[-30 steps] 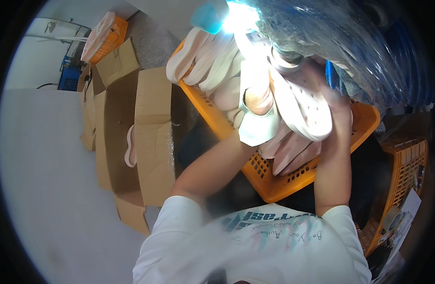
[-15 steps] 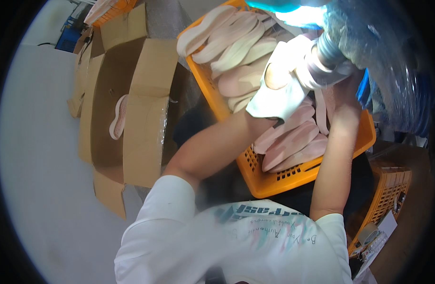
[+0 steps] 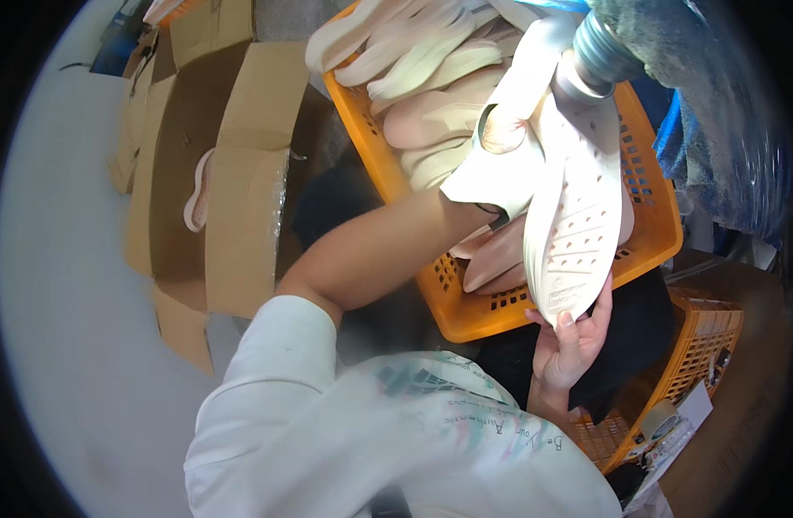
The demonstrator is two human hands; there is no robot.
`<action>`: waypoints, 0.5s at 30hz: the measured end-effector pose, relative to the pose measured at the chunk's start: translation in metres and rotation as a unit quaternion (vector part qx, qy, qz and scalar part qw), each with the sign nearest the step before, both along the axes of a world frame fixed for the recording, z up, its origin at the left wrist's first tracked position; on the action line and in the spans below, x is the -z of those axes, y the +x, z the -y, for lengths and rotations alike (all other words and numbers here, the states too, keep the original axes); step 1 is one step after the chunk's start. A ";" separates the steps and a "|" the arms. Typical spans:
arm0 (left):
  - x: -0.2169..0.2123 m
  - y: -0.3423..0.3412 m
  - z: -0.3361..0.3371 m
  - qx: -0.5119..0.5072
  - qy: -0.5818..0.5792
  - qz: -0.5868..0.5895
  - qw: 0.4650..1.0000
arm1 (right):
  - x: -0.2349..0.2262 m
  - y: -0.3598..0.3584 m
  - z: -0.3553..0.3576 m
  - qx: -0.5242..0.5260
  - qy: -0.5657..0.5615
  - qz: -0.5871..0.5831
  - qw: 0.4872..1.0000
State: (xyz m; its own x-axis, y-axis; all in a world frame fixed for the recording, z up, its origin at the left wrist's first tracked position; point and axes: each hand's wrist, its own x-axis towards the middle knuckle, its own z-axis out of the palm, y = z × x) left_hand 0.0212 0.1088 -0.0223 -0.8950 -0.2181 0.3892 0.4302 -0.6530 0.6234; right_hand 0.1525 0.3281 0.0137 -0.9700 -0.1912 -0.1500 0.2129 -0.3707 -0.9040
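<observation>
A pale pink shoe sole (image 3: 578, 216) with rows of small holes and a curved side wall lies lengthwise over an orange crate (image 3: 466, 321). My right hand (image 3: 574, 341) grips its near end, thumb on top. My left hand (image 3: 504, 142), in a white glove with an opening at the back, rests along the sole's left side near its far end. Glare hides its fingers, so whether they grip the sole does not show. A ribbed metal cylinder (image 3: 595, 60) hangs over that far end. More pale soles (image 3: 431, 60) are piled inside the crate.
At left stands an open cardboard box (image 3: 250, 216) with one sole (image 3: 199, 192) inside. A second orange crate (image 3: 686, 371), with a tape roll (image 3: 660, 420) by it, stands at lower right. Plastic-wrapped material (image 3: 716, 112) hangs at upper right.
My right hand has drawn back from the far part of the crate toward me and now holds a sole's near end. The sole has come into plain view; my left hand stays near the cylinder.
</observation>
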 end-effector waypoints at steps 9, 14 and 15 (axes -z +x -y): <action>-0.012 -0.030 0.013 -0.036 0.043 0.038 0.998 | -0.036 -0.091 0.053 -0.066 -0.035 -0.044 0.996; -0.018 -0.046 0.032 -0.092 0.088 0.095 0.987 | -0.024 -0.134 0.061 -0.098 -0.102 -0.034 0.989; -0.019 -0.049 0.036 -0.100 0.095 0.104 0.985 | -0.021 -0.141 0.063 -0.127 -0.135 -0.055 0.981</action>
